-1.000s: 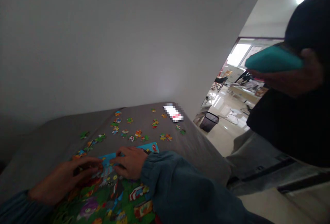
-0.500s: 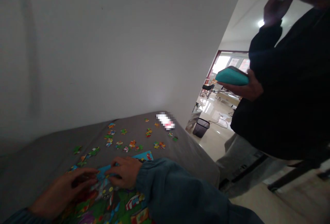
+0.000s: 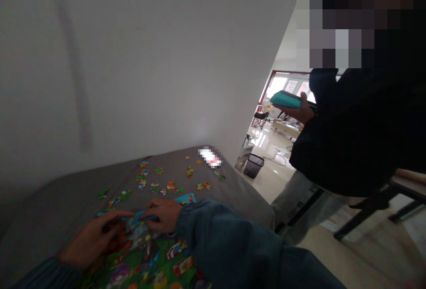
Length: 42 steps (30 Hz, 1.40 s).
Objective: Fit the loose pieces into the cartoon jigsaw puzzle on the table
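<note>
A colourful, partly built jigsaw puzzle [image 3: 146, 262] lies on a grey-covered table [image 3: 56, 196]. My left hand [image 3: 91, 238] rests on the puzzle's far left part with fingers curled down onto the pieces. My right hand [image 3: 163, 214] presses on the blue top strip of the puzzle, fingers bent and close together. The fingertips of both hands nearly meet over the same spot. Whether either hand holds a piece is hidden. Several loose puzzle pieces [image 3: 169, 185] are scattered beyond the hands.
A person in dark clothes [image 3: 353, 138] stands close at the right, holding a teal case [image 3: 286, 99]. A small white and red object [image 3: 209, 157] lies at the table's far corner. A black waste bin [image 3: 253, 165] stands on the floor beyond. A bare wall runs behind the table.
The view has swung up and right, bringing more of the standing person into sight. My hands stay on the puzzle's top edge with little movement.
</note>
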Motion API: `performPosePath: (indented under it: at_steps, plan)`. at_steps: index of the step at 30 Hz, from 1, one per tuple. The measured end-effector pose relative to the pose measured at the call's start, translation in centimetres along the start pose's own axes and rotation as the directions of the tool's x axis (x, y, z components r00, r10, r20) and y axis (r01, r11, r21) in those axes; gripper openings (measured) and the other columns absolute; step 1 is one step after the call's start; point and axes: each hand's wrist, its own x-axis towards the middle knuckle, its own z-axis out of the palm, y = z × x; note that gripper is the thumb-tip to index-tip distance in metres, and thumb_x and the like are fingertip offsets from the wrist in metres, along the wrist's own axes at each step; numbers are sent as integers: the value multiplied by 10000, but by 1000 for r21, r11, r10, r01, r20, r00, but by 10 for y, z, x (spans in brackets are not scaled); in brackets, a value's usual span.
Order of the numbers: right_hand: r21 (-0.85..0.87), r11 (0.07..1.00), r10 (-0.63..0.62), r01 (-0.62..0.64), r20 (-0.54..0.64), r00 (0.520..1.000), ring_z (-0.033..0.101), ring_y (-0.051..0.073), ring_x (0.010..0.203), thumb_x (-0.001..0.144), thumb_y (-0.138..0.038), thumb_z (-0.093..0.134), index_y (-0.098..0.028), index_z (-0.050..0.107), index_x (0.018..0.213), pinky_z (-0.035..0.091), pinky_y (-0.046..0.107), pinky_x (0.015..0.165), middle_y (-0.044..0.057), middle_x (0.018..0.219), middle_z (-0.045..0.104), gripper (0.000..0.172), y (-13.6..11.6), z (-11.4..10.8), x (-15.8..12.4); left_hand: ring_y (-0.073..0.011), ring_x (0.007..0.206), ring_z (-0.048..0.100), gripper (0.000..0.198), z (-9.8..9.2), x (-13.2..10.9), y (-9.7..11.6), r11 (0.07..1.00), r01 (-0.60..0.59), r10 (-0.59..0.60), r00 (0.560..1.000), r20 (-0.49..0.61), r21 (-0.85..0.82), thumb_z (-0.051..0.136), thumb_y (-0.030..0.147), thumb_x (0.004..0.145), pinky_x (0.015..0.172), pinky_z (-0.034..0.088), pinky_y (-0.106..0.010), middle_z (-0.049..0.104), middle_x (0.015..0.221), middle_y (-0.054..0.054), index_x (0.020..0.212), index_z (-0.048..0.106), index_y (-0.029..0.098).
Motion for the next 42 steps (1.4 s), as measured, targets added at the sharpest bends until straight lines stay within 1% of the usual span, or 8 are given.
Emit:
performPosePath:
  at_steps: [3,6,10,23,30,36,39,42]
  plan:
    - [-6,1000,6,-6,-7,1000,655,161,1012,945,-331,602,-219,686,1232,513,265,909,60,1219,633,319,-1,-1,-1,-339,809,751,631,-2,1,7,995,-35,35,999,-3,-97,579,899,585,794,613,-495,801,827,-4,836,770,353]
    - [-11,1000,18,-18,-15,1000,649,157,1004,937,-304,615,-218,695,1210,511,264,907,59,1192,637,297,-2,-2,-1,-355,888,745,689,-3,1,11,992,-74,72,997,-22,-103,603,907,556,855,595,-498,805,908,-51,838,771,300]
    - [0,1000,9,-9,-26,1000,643,155,995,928,-265,624,-203,705,1193,503,267,915,65,1163,637,285,-3,-3,-2,-351,837,755,777,-4,0,12,989,-94,94,996,-6,-112,585,920,565,805,608,-476,802,903,-109,895,755,237]
    - [82,997,7,-5,-27,1000,620,153,967,908,-211,634,-191,709,1167,486,283,907,65,1118,616,270,-1,-1,-6,-283,795,736,528,4,-1,8,981,-110,112,994,3,-158,699,677,666,798,608,-432,788,894,-89,920,730,215]
    - [151,988,24,-23,-7,1000,620,159,956,914,-205,627,-180,709,1166,482,293,910,75,1108,613,266,-2,-6,-8,-286,838,737,606,6,1,5,981,-97,102,995,21,-168,697,743,656,840,604,-450,786,945,-97,933,731,204]
    - [266,963,50,-44,-15,999,628,173,940,959,-259,595,-136,701,1195,474,296,888,102,1060,674,286,-4,-10,-7,-299,811,748,701,8,0,8,983,-78,85,996,34,-163,677,813,637,780,610,-436,791,869,-106,956,720,190]
    - [367,929,64,-56,-10,998,636,152,864,968,-330,603,-145,692,1209,478,261,811,71,978,706,316,-6,-11,-8,-283,771,747,673,11,-2,13,983,-78,86,996,39,-166,685,792,661,735,615,-404,788,824,-83,974,716,197]
    - [477,876,78,-73,10,997,623,120,759,931,-355,664,-141,694,1178,472,214,708,30,886,706,329,-7,-9,-8,-266,771,742,628,16,-3,18,979,-105,110,994,20,-175,684,769,688,725,617,-379,786,867,-79,959,717,203]
